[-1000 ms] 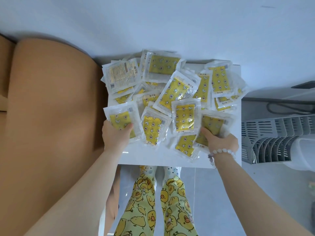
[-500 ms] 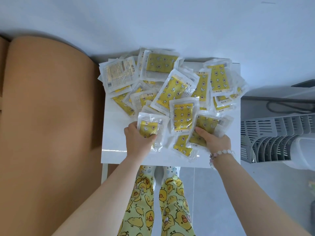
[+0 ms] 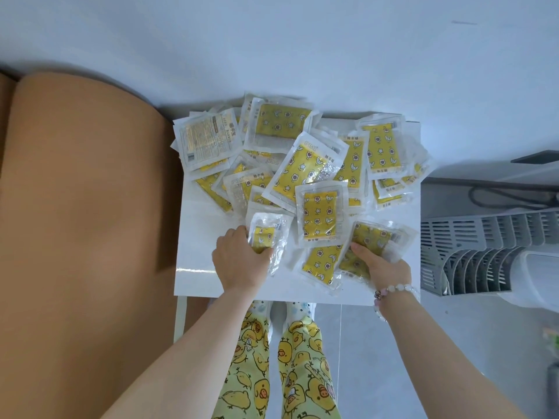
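Observation:
Several clear plastic packets with yellow patterned pads lie heaped on a small white table (image 3: 199,237). My left hand (image 3: 239,261) grips one packet (image 3: 267,234) near the table's front, left of centre, thumb and fingers curled round its lower part. My right hand (image 3: 382,267), with a bead bracelet on the wrist, holds another packet (image 3: 375,237) at the front right, thumb on top. Between the two hands lie a flat packet (image 3: 320,217) and one below it (image 3: 320,263).
A tan sofa (image 3: 84,222) stands against the table's left side. A grey slatted rack (image 3: 484,252) sits to the right on the floor. A white wall rises behind the heap. My legs in yellow duck-print trousers (image 3: 272,367) stand under the front edge.
My left hand has left the front-left corner and moved right, taking hold of a packet near the middle. My right hand still holds its packet and has lifted it slightly.

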Demonstrator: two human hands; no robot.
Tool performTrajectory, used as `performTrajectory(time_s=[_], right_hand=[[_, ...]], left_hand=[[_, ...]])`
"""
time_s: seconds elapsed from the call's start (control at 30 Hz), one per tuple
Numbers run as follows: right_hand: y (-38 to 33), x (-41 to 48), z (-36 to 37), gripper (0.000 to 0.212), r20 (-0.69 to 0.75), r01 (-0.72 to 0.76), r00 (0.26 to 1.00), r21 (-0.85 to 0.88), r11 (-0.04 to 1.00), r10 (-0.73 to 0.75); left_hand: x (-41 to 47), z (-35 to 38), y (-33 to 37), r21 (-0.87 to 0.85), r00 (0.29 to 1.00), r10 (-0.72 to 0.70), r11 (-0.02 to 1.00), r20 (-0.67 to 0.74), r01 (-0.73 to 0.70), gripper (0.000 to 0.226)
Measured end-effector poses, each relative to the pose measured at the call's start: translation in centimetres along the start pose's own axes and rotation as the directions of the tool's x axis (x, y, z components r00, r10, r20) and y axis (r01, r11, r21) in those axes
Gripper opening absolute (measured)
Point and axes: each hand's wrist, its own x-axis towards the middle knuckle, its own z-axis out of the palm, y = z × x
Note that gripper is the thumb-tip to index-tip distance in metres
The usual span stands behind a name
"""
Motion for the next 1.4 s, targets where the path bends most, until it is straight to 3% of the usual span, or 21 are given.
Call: performTrajectory(time_s=[0.13, 0.27, 0.33, 0.5, 0.6, 0.77, 0.9, 0.97, 1.1, 1.2, 1.3, 1.4], right_hand=[[-0.8, 0.0, 0.8, 0.046, 0.012, 0.029, 1.000, -0.090, 0.996, -0.028], [-2.4, 0.8, 3.1, 0.062, 0.026, 0.096, 0.995, -0.244, 0.965, -0.092], [-3.0, 1.1, 4.7, 0.075, 0.034, 0.105, 0.995, -0.350, 0.931, -0.099], [-3.5, 2.0, 8.0, 0.087, -0.019, 0.095, 0.993, -0.429, 0.899, -0.114], [-3.1, 2.4, 8.5, 0.079, -0.107, 0.068, 0.986, -0.429, 0.901, -0.126], [-2.5, 2.0, 8.3, 0.046, -0.212, 0.124, 0.949, -0.435, 0.892, -0.235], [-2.3, 0.9, 8.1, 0.040, -0.256, 0.146, 0.921, -0.474, 0.868, -0.295], [-2.5, 0.4, 7.8, 0.045, -0.272, 0.163, 0.917, -0.415, 0.895, -0.293], [-2.9, -0.6, 7.1, 0.063, -0.216, 0.179, 0.945, -0.283, 0.942, -0.245], [-3.7, -1.5, 6.6, 0.057, -0.155, 0.153, 0.966, -0.303, 0.941, -0.207], [-4.5, -2.5, 5.7, 0.034, -0.072, 0.092, 0.990, -0.348, 0.933, -0.124], [-5.4, -3.9, 4.1, 0.043, 0.028, 0.057, 0.998, -0.274, 0.960, -0.051]], left_hand=[[-0.2, -0.2, -1.1, -0.224, 0.990, -0.061, 0.971, 0.130, 0.089, 0.028], [-0.3, -1.5, -2.6, -0.502, 0.937, -0.114, 0.819, 0.329, 0.276, 0.021], [-0.3, -2.2, -3.2, -0.519, 0.902, -0.078, 0.796, 0.424, 0.312, 0.018], [0.1, -3.4, -4.0, -0.510, 0.881, -0.069, 0.793, 0.468, 0.332, 0.012], [0.4, -3.6, -4.1, -0.504, 0.855, -0.056, 0.787, 0.516, 0.356, 0.013], [0.7, -2.9, -4.0, -0.535, 0.844, -0.074, 0.743, 0.532, 0.402, 0.018], [0.8, -2.8, -3.7, -0.501, 0.833, -0.024, 0.790, 0.552, 0.354, 0.017], [0.8, -2.9, -3.7, -0.504, 0.834, -0.027, 0.786, 0.551, 0.358, 0.017], [0.7, -3.4, -3.8, -0.529, 0.841, -0.024, 0.767, 0.541, 0.362, 0.018], [0.4, -4.0, -3.7, -0.554, 0.853, -0.027, 0.750, 0.521, 0.362, 0.017], [0.0, -4.9, -3.2, -0.593, 0.861, -0.019, 0.717, 0.508, 0.366, 0.019], [-0.7, -6.7, -2.2, -0.629, 0.860, -0.005, 0.679, 0.511, 0.378, 0.019]])
